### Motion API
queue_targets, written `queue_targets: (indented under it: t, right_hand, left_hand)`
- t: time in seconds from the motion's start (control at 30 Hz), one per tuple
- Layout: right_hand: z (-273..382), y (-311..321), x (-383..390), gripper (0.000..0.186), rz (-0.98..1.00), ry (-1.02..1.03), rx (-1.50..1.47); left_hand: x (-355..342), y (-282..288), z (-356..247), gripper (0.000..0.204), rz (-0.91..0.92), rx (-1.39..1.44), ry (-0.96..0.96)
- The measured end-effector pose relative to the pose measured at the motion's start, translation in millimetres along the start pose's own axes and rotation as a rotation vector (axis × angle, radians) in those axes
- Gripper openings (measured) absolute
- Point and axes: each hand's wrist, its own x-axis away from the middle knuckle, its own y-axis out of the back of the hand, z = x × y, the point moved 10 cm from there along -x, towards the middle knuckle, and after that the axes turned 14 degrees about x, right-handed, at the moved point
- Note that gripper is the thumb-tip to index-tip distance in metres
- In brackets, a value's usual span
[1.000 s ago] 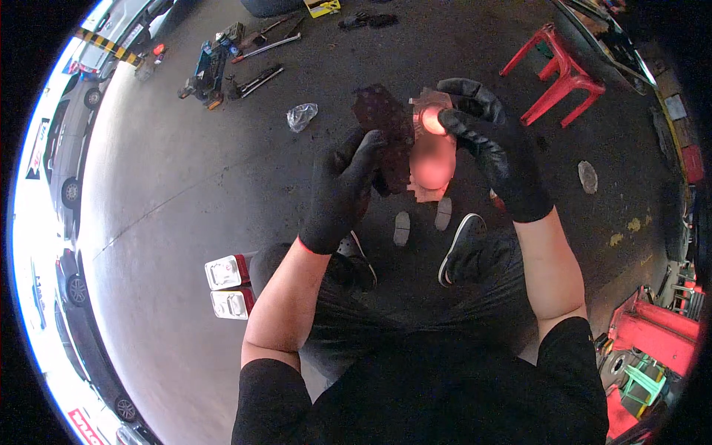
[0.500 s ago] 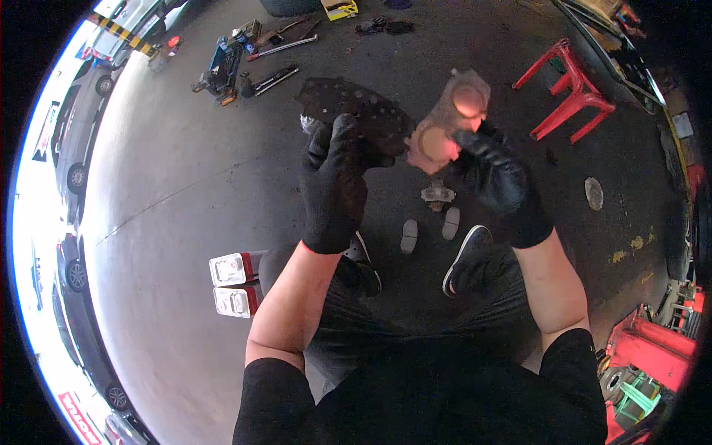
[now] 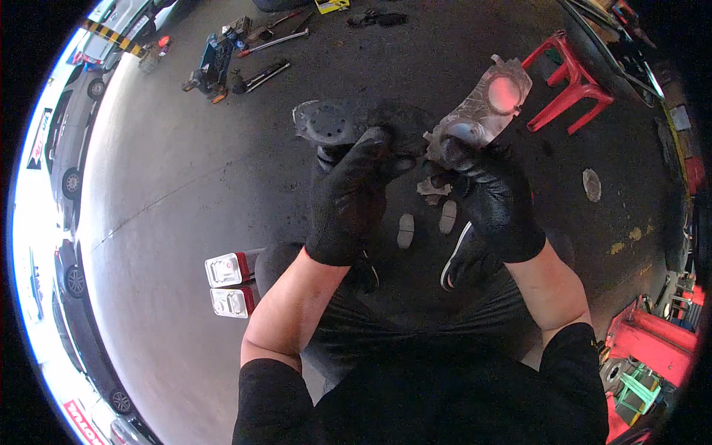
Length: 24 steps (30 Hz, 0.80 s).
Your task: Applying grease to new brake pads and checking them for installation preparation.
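My gloved left hand (image 3: 348,189) is closed on a dark flat plate (image 3: 326,120) with small holes in its left end. My gloved right hand (image 3: 489,189) grips the lower end of a silvery metal plate (image 3: 489,100) with two round shapes, tilted up to the right; the upper circle glows pink. Below, between my hands, a small metal piece (image 3: 434,189) is partly hidden, and two brake pads (image 3: 406,231) (image 3: 448,216) lie on the floor between my feet.
A red plastic stool (image 3: 582,96) stands upper right. Tools and a blue tray (image 3: 215,63) lie upper left. Two white-and-red packages (image 3: 224,270) sit by my left leg, an oval pad (image 3: 591,185) lies right, red equipment (image 3: 645,337) lower right, parked cars (image 3: 74,185) far left.
The plates have moved apart. The silvery plate has swung up and right and tilted; the dark plate has turned from upright to lying crosswise, reaching further left.
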Motion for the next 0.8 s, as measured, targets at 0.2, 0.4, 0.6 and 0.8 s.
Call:
queue_targets:
  t: [0.2,0.4,0.6,0.8]
  right_hand:
    - [-15.4,-13.4,5.7,0.027,0.029,-0.151,-0.525]
    - [-18.4,-18.5,8.6,0.023,-0.029,-0.086,-0.543]
    - [-14.5,-4.9,3.3,0.022,-0.037,-0.045,-0.273]
    - [-23.4,-10.1,-3.6,0.023,0.059,-0.094,-0.588]
  left_hand:
    - [-3.9,-8.0,-3.5,0.033,0.195,-0.188,-0.028]
    - [17.4,-41.1,-14.9,0.032,0.386,-1.185,-0.525]
    - [-13.2,5.3,0.3,0.025,0.037,-0.387,-0.07]
    - [-9.3,-24.8,-29.8,0.023,0.235,-0.84,-0.426]
